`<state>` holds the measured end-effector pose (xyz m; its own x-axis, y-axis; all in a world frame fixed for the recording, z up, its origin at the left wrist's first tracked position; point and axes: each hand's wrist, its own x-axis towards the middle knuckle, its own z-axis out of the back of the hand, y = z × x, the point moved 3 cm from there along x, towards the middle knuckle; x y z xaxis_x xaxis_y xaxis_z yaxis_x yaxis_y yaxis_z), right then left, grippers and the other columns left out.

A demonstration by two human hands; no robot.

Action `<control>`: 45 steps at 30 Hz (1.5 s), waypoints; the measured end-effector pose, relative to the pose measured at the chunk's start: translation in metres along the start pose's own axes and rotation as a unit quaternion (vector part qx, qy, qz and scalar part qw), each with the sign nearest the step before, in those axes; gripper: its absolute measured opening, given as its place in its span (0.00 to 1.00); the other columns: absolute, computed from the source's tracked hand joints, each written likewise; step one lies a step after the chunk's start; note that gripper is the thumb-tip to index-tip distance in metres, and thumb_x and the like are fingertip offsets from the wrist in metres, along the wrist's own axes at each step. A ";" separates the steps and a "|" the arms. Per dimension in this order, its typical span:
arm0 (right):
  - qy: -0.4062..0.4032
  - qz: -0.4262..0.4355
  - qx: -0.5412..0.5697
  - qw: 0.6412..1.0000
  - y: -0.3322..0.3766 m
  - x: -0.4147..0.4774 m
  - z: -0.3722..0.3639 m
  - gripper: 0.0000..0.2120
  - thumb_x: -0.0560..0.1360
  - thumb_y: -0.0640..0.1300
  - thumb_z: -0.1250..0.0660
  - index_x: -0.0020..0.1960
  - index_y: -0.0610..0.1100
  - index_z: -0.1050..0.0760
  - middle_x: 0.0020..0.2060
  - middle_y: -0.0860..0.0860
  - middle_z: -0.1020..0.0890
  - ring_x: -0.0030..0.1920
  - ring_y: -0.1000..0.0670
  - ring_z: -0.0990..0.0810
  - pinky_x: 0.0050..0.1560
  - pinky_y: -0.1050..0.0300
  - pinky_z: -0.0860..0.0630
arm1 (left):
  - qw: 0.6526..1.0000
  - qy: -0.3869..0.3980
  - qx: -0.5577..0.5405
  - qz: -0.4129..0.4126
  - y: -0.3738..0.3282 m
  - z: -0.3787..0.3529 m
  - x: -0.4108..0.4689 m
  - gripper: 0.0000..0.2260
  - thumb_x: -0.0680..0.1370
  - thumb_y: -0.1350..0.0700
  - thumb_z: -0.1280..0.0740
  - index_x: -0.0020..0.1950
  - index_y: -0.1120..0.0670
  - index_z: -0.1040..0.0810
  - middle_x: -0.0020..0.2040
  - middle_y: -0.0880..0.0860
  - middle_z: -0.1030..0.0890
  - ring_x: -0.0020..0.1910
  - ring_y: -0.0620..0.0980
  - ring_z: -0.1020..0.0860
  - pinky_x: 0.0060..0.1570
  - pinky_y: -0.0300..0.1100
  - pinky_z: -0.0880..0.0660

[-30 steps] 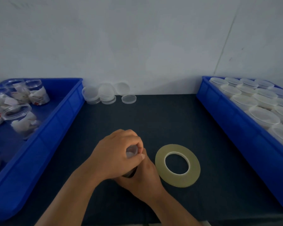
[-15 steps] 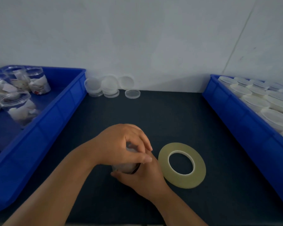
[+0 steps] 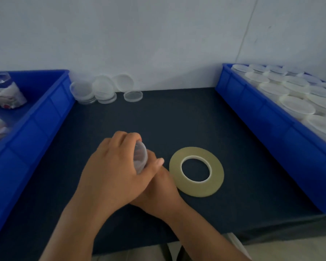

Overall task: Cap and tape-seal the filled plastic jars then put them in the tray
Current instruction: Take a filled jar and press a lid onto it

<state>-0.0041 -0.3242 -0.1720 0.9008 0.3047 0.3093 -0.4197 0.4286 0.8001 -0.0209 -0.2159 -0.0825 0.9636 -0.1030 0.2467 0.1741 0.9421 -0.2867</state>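
Note:
A small clear plastic jar (image 3: 140, 157) with a lid is tipped on its side at the middle of the dark table, lid facing right. My left hand (image 3: 113, 166) grips it from above and hides most of its body. My right hand (image 3: 158, 187) lies under and behind the left, thumb reaching up beside the lid; whether it holds the jar is hidden. A flat roll of yellowish tape (image 3: 196, 171) lies just right of the hands. The blue tray (image 3: 271, 117) on the right holds several capped jars.
A blue tray (image 3: 36, 121) on the left holds open jars with white contents (image 3: 6, 93). Loose clear lids (image 3: 104, 89) are stacked at the back by the wall. The table's front edge runs just below my forearms.
The jar has been tipped from upright onto its side in my left hand. The head camera has shifted, so the trays sit lower in view.

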 end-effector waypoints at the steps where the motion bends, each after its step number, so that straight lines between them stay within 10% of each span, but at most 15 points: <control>1: -0.001 0.002 0.002 1.000 -0.001 0.001 0.000 0.30 0.72 0.59 0.25 0.71 0.51 0.27 0.58 0.67 0.26 0.57 0.63 0.22 0.52 0.64 0.22 | 1.000 -0.021 -0.003 0.003 0.000 -0.001 0.002 0.29 0.75 0.25 0.43 0.69 0.41 0.30 0.66 0.38 0.27 0.59 0.41 0.28 0.51 0.40 0.33; 6: -0.022 -0.022 0.040 0.999 -0.008 -0.001 0.001 0.37 0.68 0.52 0.16 0.72 0.53 0.30 0.60 0.62 0.20 0.60 0.59 0.18 0.55 0.55 0.18 | 0.995 -0.042 -0.045 -0.081 0.015 -0.005 0.009 0.16 0.77 0.31 0.38 0.59 0.37 0.25 0.57 0.34 0.23 0.53 0.39 0.25 0.47 0.31 0.33; 13: -0.021 -0.023 0.054 0.998 -0.004 -0.002 0.002 0.43 0.65 0.55 0.15 0.73 0.58 0.35 0.61 0.61 0.21 0.62 0.57 0.20 0.58 0.50 0.18 | 0.964 0.106 -0.144 -0.197 0.029 0.010 0.020 0.16 0.73 0.33 0.29 0.58 0.35 0.20 0.65 0.35 0.22 0.66 0.41 0.23 0.62 0.45 0.24; 17: -0.036 -0.008 0.103 0.994 -0.004 -0.004 0.002 0.38 0.68 0.51 0.16 0.71 0.58 0.32 0.64 0.58 0.23 0.64 0.52 0.19 0.58 0.49 0.17 | 0.981 0.066 -0.149 -0.103 0.030 0.011 0.011 0.26 0.70 0.21 0.38 0.68 0.22 0.30 0.75 0.25 0.38 0.75 0.29 0.39 0.61 0.38 0.31; 22: -0.024 0.025 0.099 0.995 0.002 -0.003 -0.003 0.31 0.70 0.53 0.17 0.69 0.51 0.26 0.60 0.55 0.20 0.60 0.49 0.18 0.53 0.47 0.17 | 0.990 -0.025 -0.134 0.033 0.015 0.005 -0.012 0.43 0.64 0.13 0.47 0.75 0.30 0.38 0.68 0.29 0.32 0.62 0.32 0.28 0.53 0.35 0.31; 27: -0.032 0.007 0.142 0.989 0.001 -0.012 0.003 0.40 0.66 0.52 0.14 0.71 0.58 0.32 0.63 0.64 0.19 0.59 0.58 0.15 0.52 0.52 0.14 | 0.986 -0.096 -0.129 -0.034 0.004 0.007 -0.008 0.22 0.72 0.30 0.32 0.63 0.35 0.23 0.58 0.31 0.23 0.60 0.29 0.26 0.49 0.28 0.32; 34: 0.097 -0.003 0.187 0.978 0.001 -0.011 0.005 0.45 0.65 0.46 0.14 0.75 0.60 0.34 0.63 0.59 0.18 0.65 0.52 0.17 0.59 0.53 0.18 | 0.927 0.083 -0.292 -0.220 0.032 0.019 -0.001 0.17 0.73 0.50 0.24 0.62 0.44 0.15 0.62 0.45 0.16 0.63 0.50 0.17 0.59 0.47 0.19; 39: 0.056 0.002 0.196 0.979 0.001 -0.010 -0.002 0.47 0.65 0.46 0.13 0.76 0.61 0.34 0.67 0.58 0.20 0.68 0.51 0.19 0.63 0.46 0.19 | 0.949 0.117 -0.233 -0.177 0.060 0.028 -0.004 0.32 0.69 0.33 0.24 0.73 0.28 0.27 0.79 0.35 0.34 0.78 0.39 0.33 0.70 0.50 0.27; 45: -0.014 0.004 0.131 0.991 -0.001 -0.009 -0.004 0.45 0.67 0.50 0.15 0.74 0.68 0.37 0.67 0.62 0.21 0.63 0.55 0.17 0.55 0.47 0.15 | 0.970 0.033 -0.236 -0.056 0.035 0.016 -0.026 0.42 0.60 0.20 0.28 0.73 0.26 0.33 0.72 0.25 0.33 0.70 0.25 0.33 0.60 0.36 0.28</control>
<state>-0.0120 -0.3235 -0.1775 0.9020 0.2823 0.3267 -0.3862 0.1892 0.9028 -0.0428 -0.1753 -0.0840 0.9414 -0.2310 0.2458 0.3370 0.6741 -0.6573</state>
